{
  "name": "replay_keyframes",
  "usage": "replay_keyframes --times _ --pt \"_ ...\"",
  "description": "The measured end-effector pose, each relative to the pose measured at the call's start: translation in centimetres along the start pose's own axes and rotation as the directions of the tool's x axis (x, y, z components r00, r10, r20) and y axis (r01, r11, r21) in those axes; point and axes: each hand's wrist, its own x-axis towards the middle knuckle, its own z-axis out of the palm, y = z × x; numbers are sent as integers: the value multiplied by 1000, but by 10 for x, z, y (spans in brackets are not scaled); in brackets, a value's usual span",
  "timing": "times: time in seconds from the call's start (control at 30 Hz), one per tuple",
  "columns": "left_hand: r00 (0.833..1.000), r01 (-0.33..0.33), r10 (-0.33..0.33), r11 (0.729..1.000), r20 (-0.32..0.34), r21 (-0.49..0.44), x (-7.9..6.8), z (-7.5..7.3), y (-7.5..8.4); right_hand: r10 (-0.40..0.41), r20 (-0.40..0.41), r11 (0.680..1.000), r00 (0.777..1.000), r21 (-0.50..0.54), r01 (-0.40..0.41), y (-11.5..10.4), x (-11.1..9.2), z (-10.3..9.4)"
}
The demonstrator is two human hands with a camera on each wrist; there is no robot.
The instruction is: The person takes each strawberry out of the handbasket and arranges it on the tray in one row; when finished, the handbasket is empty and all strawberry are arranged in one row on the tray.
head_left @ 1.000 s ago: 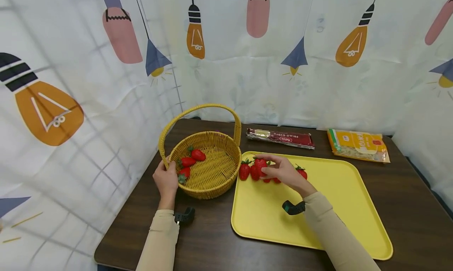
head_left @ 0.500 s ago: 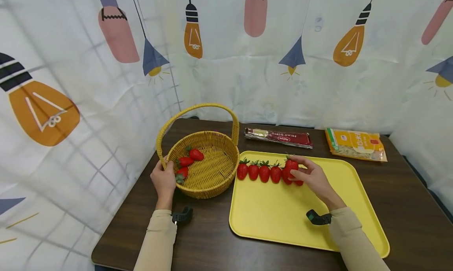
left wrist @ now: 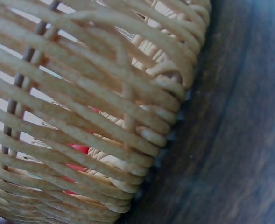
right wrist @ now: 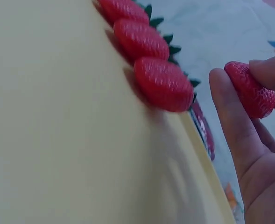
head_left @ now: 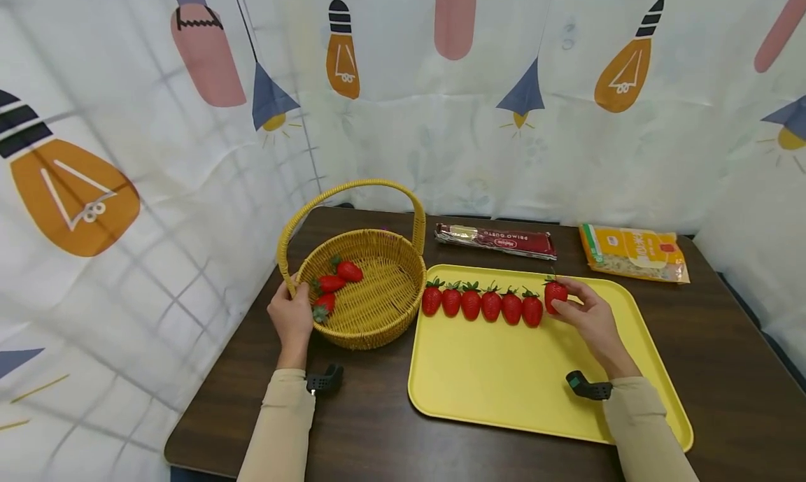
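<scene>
My right hand (head_left: pixel 585 320) pinches a strawberry (head_left: pixel 555 295) between thumb and fingers over the yellow tray (head_left: pixel 504 377). In the right wrist view the same strawberry (right wrist: pixel 250 89) is held off the tray's surface. A row of several strawberries (head_left: pixel 471 303) lies along the tray's far left side, leaf ends pointing away from me. My left hand (head_left: pixel 292 321) grips the left side of the yellow wicker basket (head_left: pixel 371 338) by its rim and handle base; some fingers are hidden. Inside the basket, 3 strawberries (head_left: pixel 330 284) lie at the left. Woven basket wall (left wrist: pixel 81 93) fills much of the left wrist view.
Behind the tray lies a long dark red packet (head_left: pixel 504 241). At the back right is an orange and yellow food bag (head_left: pixel 634 254). The brown table (head_left: pixel 371 419) ends at a patterned curtain (head_left: pixel 403 139) at the back and left.
My right hand has moved right along the row with a strawberry, past the row's right end. More of the row now shows. My left hand has stayed on the basket.
</scene>
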Motion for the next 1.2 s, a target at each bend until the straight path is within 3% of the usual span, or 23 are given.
replay_keyframes --times 0.3,0.53,0.77,1.0,1.2 --pt "1000 -15 15 1000 -7 -4 2 1 2 99 -116 991 988 -73 -108 6 0 -8" --pt "1000 10 -10 1000 -10 -10 1 0 2 172 -141 923 975 -322 -210 6 -1 -14" --pt "1000 20 -20 1000 1 -14 2 0 2 229 -87 917 969 -315 -245 4 -2 -16" --pt "1000 26 -26 1000 -4 -12 2 1 1 247 -88 900 965 -347 -262 8 -1 -15" --pt "1000 31 -31 999 -3 -22 3 1 -2 252 -152 850 956 -437 -294 7 -1 -15"
